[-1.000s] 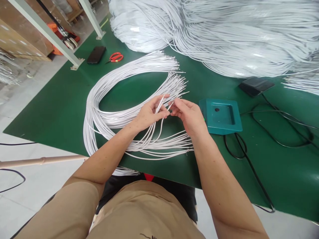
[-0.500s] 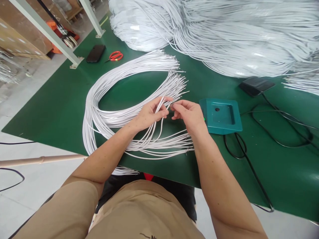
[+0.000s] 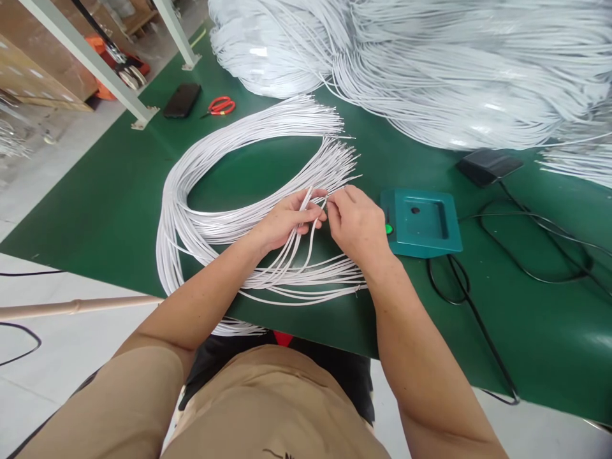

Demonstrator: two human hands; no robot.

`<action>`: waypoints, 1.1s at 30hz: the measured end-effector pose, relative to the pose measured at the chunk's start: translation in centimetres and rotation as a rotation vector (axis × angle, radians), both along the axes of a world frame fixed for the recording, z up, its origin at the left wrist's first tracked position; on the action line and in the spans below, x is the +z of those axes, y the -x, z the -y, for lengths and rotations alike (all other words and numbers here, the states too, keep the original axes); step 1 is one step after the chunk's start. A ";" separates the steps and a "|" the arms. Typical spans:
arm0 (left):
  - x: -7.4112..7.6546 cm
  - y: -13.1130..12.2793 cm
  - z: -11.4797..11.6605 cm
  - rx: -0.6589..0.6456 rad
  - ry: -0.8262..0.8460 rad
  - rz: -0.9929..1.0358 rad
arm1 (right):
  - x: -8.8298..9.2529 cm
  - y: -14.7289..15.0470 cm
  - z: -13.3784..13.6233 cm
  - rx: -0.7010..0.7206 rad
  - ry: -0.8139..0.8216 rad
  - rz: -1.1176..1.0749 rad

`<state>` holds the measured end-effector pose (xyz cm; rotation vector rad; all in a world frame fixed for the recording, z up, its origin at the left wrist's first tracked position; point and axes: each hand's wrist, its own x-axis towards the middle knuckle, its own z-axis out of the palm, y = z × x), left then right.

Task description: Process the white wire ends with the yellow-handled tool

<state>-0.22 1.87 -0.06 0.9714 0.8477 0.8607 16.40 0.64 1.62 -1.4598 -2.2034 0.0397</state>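
Several white cables (image 3: 292, 245) run up from the near bundle into my left hand (image 3: 287, 220), whose thumb and fingers are closed round them. One cable's tip sticks out between the left thumb and forefinger. My right hand (image 3: 358, 223) is closed in a pinch at that tip, with the fingertips close to the left ones; whatever else it pinches is too small to make out. Under and behind my hands lies a large looped bundle of white cables (image 3: 174, 197), its ends fanned toward the right. Nearer me, loose cable ends (image 3: 329, 277) spread across the table.
A teal device (image 3: 421, 223) with a recessed top and a green light stands right of my right hand. Black cords (image 3: 478, 319) trail beyond it, near a black pedal-like block (image 3: 490, 166). Red-handled scissors (image 3: 221, 106), a black phone-like object (image 3: 182, 101) and a big cable heap (image 3: 454, 76) lie farther back.
My right hand has turned and moved slightly left, its fingertips now at the cable tip by my left fingers. The left hand stays nearly still, and the device's green light shows more.
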 end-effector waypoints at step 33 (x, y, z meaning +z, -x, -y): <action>-1.5 -1.1 -0.7 0.060 -0.272 -0.541 | 0.0 -2.4 -1.3 -0.052 -0.012 0.435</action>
